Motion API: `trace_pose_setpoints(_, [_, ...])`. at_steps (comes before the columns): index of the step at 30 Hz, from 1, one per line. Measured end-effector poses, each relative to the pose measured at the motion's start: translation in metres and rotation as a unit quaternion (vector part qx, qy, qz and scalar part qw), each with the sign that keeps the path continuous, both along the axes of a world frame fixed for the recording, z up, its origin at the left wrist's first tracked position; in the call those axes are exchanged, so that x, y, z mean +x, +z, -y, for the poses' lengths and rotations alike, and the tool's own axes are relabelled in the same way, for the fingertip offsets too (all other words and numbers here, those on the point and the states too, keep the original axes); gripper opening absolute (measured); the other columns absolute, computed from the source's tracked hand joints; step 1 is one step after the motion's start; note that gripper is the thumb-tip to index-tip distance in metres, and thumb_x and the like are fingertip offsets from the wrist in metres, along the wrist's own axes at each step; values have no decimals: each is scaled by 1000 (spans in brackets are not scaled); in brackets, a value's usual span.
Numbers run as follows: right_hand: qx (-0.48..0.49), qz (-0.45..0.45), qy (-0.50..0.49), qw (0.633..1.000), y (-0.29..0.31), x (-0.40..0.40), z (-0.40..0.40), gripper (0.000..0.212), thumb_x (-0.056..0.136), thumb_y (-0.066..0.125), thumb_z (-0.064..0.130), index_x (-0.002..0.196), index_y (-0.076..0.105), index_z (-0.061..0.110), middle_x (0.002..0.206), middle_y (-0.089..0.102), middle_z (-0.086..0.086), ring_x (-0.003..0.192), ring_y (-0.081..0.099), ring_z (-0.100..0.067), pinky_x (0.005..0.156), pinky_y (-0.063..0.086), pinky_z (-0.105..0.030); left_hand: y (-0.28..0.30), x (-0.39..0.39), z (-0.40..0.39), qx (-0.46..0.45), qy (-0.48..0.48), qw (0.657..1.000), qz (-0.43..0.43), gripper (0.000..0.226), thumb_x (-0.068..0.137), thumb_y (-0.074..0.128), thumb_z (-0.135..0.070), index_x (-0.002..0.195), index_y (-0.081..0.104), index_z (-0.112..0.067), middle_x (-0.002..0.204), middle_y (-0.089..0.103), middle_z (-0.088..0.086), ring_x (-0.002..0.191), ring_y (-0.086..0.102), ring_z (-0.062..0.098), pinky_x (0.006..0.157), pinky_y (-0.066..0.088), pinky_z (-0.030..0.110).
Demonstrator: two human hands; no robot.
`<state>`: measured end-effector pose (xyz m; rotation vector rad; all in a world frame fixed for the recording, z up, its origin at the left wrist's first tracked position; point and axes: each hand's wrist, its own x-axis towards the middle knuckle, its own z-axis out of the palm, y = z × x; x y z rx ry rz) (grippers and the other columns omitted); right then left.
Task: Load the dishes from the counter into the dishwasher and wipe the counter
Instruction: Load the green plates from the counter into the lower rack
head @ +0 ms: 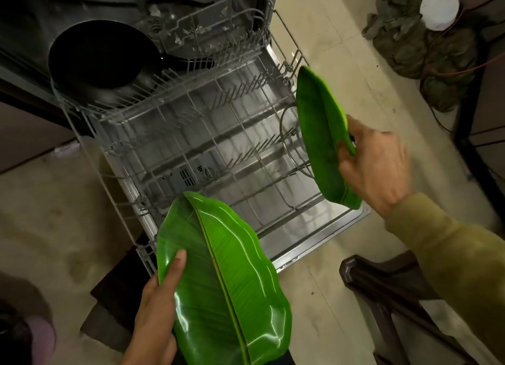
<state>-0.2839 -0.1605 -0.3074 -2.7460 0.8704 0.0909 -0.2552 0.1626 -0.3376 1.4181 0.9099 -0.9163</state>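
Two green leaf-shaped plates are in hand above the pulled-out lower dishwasher rack [191, 135], the landmark for all positions given. Left hand [155, 307] grips the nearer leaf plate [226, 282] by its left rim, thumb lying on the upper face and the fingers hidden beneath; this plate is held nearly flat, just in front of the rack's front edge. Right hand [377, 165] grips the second leaf plate [322, 129] with fingers curled round its edge, the plate turned on edge over the rack's right side, close to a wire ring there. A dark frying pan [101, 55] already lies in the rack's far-left corner; the middle tine rows are unoccupied. Step in hand, as judged: loading the dishes, with counter wiping not yet begun. The next move probably calls for lowering the edge-on plate between upright tines, then tilting the flat plate likewise.
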Motion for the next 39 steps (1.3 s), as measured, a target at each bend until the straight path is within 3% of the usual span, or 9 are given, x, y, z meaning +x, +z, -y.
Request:
trace_pose_setpoints(3, [7,-25,0,1000,-22,0,0,37,87,49,7,123,56,4,60,55,-13,47,52,-29,55,54,-40,-2,-2,-3,8,-3,1000,-3,55,72,72,-42,119,68,-14,104,76,14,98,72,35,97,50,57])
trace_pose_setpoints(8, [31,-22,-6,999,-39,4,-3,32,89,54,4,121,55,-1,59,52,-7,45,50,-19,57,53,-34,-7,-2,-6,5,-1,1000,-4,54,74,72,-40,121,67,-13,105,76,15,101,71,36,100,48,59])
trace_pose_setpoints(15, [29,-55,-6,998,-61,14,-5,31,90,55,6,120,54,-2,69,57,-12,59,59,-30,69,58,-46,-7,-3,-7,-12,-7,1000,-3,49,77,68,-37,118,68,-12,104,76,15,99,72,35,98,50,55])
trace_pose_setpoints(20, [40,-80,2,996,-71,20,-4,32,91,58,7,122,53,-2,72,51,-7,63,51,-25,65,47,-32,-8,-3,-10,-10,-6,1000,-6,50,76,69,-38,120,68,-13,107,75,14,102,71,35,100,49,56])
trace_pose_setpoints(24, [45,-102,-8,994,-83,23,-2,32,94,58,9,123,51,1,79,51,-8,68,50,-25,64,41,-31,-8,-3,-11,-5,-8,1000,-6,52,74,70,-40,119,69,-15,107,76,13,101,72,34,97,51,54])
trace_pose_setpoints(28, [63,-120,-34,990,-96,23,1,30,95,57,12,123,49,7,80,51,-5,71,52,-26,64,41,-32,-7,-2,-11,-9,-11,1000,-5,48,75,68,-37,117,69,-13,103,77,13,93,74,31,85,55,45])
trace_pose_setpoints(33, [124,-141,-33,982,-102,23,-5,49,97,58,20,140,38,11,75,44,5,71,50,-16,68,40,-30,-8,-1,-11,-9,-9,1000,-14,56,73,70,-40,121,67,-13,106,76,13,99,72,33,87,55,46])
trace_pose_setpoints(37, [117,-115,-27,986,-80,17,-21,62,96,58,25,148,27,10,102,58,-7,82,60,-21,74,54,-33,-9,0,-9,-16,-8,1000,-11,53,75,71,-41,121,67,-15,108,76,12,98,73,31,84,55,44])
trace_pose_setpoints(39, [131,-51,-17,990,-57,7,-38,56,97,56,27,146,33,11,112,58,0,80,61,-15,69,55,-20,-10,0,-8,-15,-13,1000,-5,55,73,72,-44,120,67,-17,109,76,10,100,73,30,89,54,46])
